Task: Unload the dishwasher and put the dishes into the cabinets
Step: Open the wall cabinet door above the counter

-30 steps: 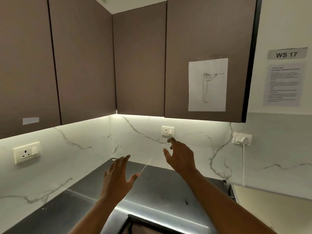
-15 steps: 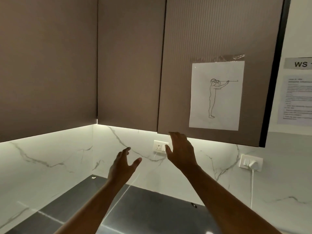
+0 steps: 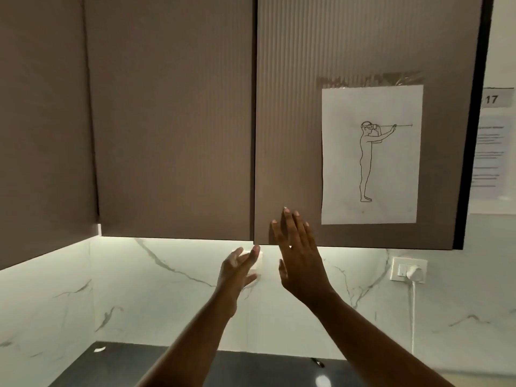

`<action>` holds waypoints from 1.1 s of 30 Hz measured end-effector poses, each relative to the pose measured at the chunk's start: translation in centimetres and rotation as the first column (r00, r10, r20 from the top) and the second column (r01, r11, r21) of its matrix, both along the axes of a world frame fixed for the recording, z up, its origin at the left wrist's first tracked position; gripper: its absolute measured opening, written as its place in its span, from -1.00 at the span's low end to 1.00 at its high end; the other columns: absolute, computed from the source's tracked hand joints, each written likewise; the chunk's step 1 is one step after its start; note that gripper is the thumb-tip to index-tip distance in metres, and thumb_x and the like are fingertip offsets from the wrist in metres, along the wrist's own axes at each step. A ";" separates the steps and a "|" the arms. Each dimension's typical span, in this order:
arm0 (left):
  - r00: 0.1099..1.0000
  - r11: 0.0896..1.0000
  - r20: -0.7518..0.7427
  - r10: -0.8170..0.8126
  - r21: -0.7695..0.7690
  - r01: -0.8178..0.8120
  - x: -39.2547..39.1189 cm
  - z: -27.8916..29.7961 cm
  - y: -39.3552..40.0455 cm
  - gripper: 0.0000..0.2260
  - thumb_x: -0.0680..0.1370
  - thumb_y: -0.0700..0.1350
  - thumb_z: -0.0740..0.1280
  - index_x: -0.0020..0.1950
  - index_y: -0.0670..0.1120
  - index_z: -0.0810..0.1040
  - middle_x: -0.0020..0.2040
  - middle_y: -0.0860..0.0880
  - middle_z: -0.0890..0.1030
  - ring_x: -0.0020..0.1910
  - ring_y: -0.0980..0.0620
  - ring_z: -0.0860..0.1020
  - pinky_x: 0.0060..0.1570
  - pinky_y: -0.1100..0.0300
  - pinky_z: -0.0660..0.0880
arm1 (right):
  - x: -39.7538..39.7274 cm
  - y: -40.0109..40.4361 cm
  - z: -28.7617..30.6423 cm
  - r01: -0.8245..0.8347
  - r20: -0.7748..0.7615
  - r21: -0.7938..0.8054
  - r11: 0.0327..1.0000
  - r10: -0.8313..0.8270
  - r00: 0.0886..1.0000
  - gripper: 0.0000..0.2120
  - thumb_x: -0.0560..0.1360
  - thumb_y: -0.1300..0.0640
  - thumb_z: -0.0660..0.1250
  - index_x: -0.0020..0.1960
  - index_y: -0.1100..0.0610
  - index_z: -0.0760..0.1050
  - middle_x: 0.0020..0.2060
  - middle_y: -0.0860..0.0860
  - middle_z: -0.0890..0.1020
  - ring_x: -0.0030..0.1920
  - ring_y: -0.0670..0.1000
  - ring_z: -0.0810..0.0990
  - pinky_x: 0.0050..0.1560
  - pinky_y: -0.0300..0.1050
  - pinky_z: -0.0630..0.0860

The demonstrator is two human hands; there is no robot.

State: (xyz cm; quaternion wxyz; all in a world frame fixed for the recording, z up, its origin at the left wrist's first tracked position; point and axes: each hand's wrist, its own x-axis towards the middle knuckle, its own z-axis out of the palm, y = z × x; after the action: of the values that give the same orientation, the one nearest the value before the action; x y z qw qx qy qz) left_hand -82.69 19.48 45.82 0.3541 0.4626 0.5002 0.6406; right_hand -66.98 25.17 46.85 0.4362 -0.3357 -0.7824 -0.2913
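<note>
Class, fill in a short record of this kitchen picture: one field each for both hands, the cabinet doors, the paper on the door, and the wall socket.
left hand: open, empty, raised below the cabinets
right hand: open, empty, fingertips over the lower corner of the right cabinet door
cabinet doors: all shut
paper: taped to the right door, line drawing of a standing figure
wall socket: white plug in, cable hanging down

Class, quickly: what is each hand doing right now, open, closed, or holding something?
Left hand: open, fingers spread, holding nothing.
Right hand: open, empty, fingertips in front of the cabinet door; contact cannot be told.
</note>
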 end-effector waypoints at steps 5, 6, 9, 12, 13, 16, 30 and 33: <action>0.837 0.956 0.464 -0.290 0.171 0.237 0.2 0.7 3.9 -0.49 0.49 0.02 0.39 0.39 -0.13 0.44 0.34 -0.16 0.54 0.29 -0.16 0.54 0.27 -0.08 0.50 | -0.9 1.9 -1.4 0.056 -0.025 0.036 0.998 -0.055 0.998 -0.11 0.38 0.26 0.43 0.61 0.12 0.09 0.61 0.13 0.00 0.61 0.21 -0.04 0.56 0.20 0.07; 0.808 0.945 0.492 -0.324 0.209 0.251 0.2 0.7 4.0 -0.49 0.48 0.02 0.39 0.38 -0.16 0.46 0.32 -0.17 0.56 0.27 -0.16 0.56 0.25 -0.06 0.50 | -0.9 2.0 -1.5 0.059 -0.023 0.037 0.998 -0.058 0.998 -0.10 0.37 0.24 0.43 0.61 0.12 0.08 0.62 0.13 0.00 0.61 0.21 -0.04 0.56 0.20 0.08; 0.738 0.912 0.539 -0.406 0.289 0.291 0.4 -0.1 4.7 -0.49 0.49 0.01 0.39 0.35 -0.25 0.48 0.24 -0.20 0.62 0.21 -0.16 0.61 0.20 -0.02 0.52 | -1.2 1.9 -1.8 0.078 -0.026 0.044 0.996 -0.077 0.997 -0.11 0.38 0.18 0.41 0.61 0.13 0.08 0.61 0.13 0.00 0.61 0.20 -0.04 0.55 0.22 0.11; 0.709 0.906 0.565 -0.422 0.275 0.320 0.5 -0.6 5.1 -0.53 0.48 0.05 0.39 0.28 -0.21 0.52 0.19 -0.16 0.65 0.18 -0.10 0.63 0.12 0.01 0.55 | -2.0 1.8 -2.0 0.098 -0.079 0.020 0.995 -0.096 0.992 -0.14 0.38 0.12 0.44 0.59 0.17 0.14 0.61 0.15 0.03 0.61 0.21 -0.03 0.55 0.25 0.09; 0.711 0.903 0.556 -0.430 0.274 0.332 0.5 -0.7 5.3 -0.57 0.49 0.06 0.39 0.24 -0.18 0.55 0.18 -0.15 0.66 0.18 -0.08 0.64 0.10 0.00 0.55 | -2.2 1.8 -2.1 0.106 -0.090 0.015 0.994 -0.104 0.991 -0.16 0.40 0.09 0.43 0.59 0.18 0.16 0.61 0.16 0.04 0.60 0.21 -0.03 0.55 0.26 0.07; 0.705 0.883 0.532 -0.469 0.285 0.373 0.8 -0.6 5.0 -0.67 0.53 0.09 0.35 0.18 -0.08 0.58 0.19 -0.09 0.66 0.21 -0.02 0.62 0.15 -0.03 0.52 | -2.7 1.4 -2.3 0.105 -0.123 0.010 0.994 -0.103 0.987 -0.22 0.43 0.08 0.36 0.58 0.19 0.17 0.60 0.17 0.06 0.61 0.21 -0.02 0.54 0.28 0.07; 0.792 0.958 0.567 -0.228 0.277 0.077 8.0 0.0 -7.2 -0.64 0.60 0.10 0.26 0.32 -0.04 0.52 0.22 -0.03 0.64 0.25 0.00 0.58 0.10 -0.01 0.49 | 2.6 -8.4 -3.7 -0.109 -0.181 -0.069 0.992 0.095 0.979 -0.17 0.37 0.28 0.39 0.59 0.05 0.18 0.60 0.04 0.13 0.61 0.06 0.00 0.45 0.21 0.35; 0.793 0.952 0.578 -0.191 0.305 0.007 10.9 -0.4 -10.8 -0.61 0.61 0.08 0.26 0.38 -0.06 0.48 0.24 -0.06 0.63 0.25 -0.02 0.58 0.21 -0.04 0.47 | 4.9 -11.8 -3.5 -0.208 -0.239 -0.096 0.973 0.181 0.954 -0.24 0.43 0.27 0.36 0.58 0.03 0.20 0.60 0.01 0.14 0.61 0.01 0.01 0.48 0.10 0.34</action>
State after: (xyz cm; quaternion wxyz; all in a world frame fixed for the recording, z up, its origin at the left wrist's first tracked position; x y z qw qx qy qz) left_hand -71.76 8.64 45.46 0.4568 0.3076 0.2385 0.7999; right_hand -62.06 13.35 43.39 0.5292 -0.3138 -0.7722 -0.1588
